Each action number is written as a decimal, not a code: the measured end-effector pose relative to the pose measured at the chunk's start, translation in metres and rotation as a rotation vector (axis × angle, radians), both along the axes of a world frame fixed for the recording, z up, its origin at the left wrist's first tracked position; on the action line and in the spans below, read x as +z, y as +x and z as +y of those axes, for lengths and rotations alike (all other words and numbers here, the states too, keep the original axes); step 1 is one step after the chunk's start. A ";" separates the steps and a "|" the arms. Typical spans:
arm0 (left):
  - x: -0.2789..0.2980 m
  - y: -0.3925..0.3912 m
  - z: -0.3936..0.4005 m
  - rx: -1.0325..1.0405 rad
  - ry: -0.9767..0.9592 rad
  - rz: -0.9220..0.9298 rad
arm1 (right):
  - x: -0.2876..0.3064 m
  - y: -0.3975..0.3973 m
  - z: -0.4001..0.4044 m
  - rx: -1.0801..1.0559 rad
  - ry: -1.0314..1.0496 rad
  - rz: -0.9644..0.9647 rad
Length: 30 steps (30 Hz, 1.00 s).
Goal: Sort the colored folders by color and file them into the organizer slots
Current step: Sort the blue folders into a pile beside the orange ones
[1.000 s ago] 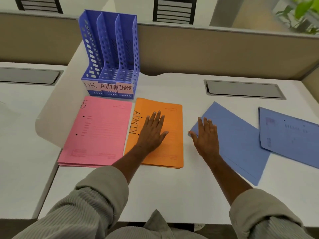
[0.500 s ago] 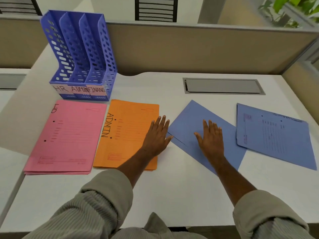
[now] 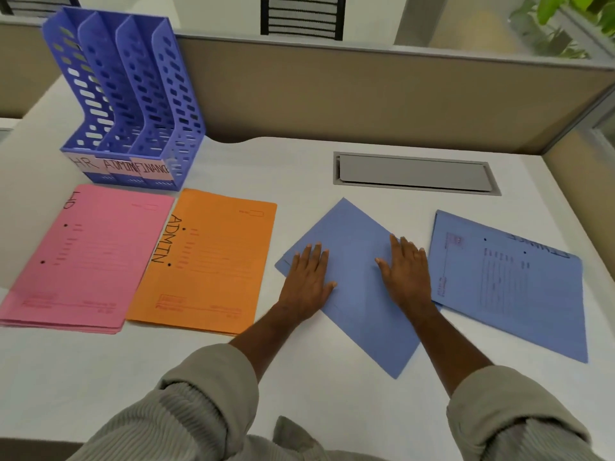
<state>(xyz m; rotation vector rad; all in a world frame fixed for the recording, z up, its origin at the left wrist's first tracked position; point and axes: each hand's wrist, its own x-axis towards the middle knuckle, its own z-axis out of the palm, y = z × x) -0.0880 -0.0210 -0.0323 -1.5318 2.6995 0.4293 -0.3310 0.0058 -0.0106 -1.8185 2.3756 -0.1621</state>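
From the head camera, both hands lie flat, fingers spread and gripping nothing, on a blue folder that sits askew on the white desk. The left hand presses near its left corner and the right hand near its right edge, so the folder is directly under both palms, neither hand nearer than the other. Its long axis runs diagonally, from the far left down toward the near right, with one corner pointing away from the person; this tilt is what the next move seems to depend on, since the sheet looks to need turning square before it can join a pile. Just to its right lies a second blue folder, its near left edge touching or slightly overlapped by the first; which lies on top I cannot tell. To the left, a stack of orange folders marked ADMIN lies beside a stack of pink folders. Behind them stands the blue organizer, slots labelled HR, ADMIN and FINANC, apparently all unfilled.
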 end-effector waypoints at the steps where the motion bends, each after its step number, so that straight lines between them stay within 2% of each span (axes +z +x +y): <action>1: -0.002 -0.004 0.003 0.015 0.013 0.001 | -0.001 -0.005 -0.003 0.006 0.008 -0.007; 13: -0.007 -0.016 0.013 0.075 0.042 -0.108 | -0.003 -0.038 -0.033 -0.032 0.021 -0.067; 15: -0.004 -0.017 0.011 0.082 0.058 -0.122 | 0.000 -0.044 -0.044 -0.071 0.055 -0.154; 18: 0.004 -0.024 0.005 0.123 0.096 -0.139 | 0.005 -0.054 -0.055 -0.165 0.094 -0.435; 20: 0.011 -0.035 0.002 0.174 0.151 -0.137 | 0.009 -0.057 -0.059 -0.181 0.100 -0.502; 26: 0.040 -0.085 0.003 0.232 0.340 -0.025 | 0.029 -0.050 -0.061 -0.119 0.008 -0.538; 30: 0.061 -0.120 0.010 0.248 0.339 0.090 | 0.045 -0.047 -0.060 -0.160 -0.027 -0.638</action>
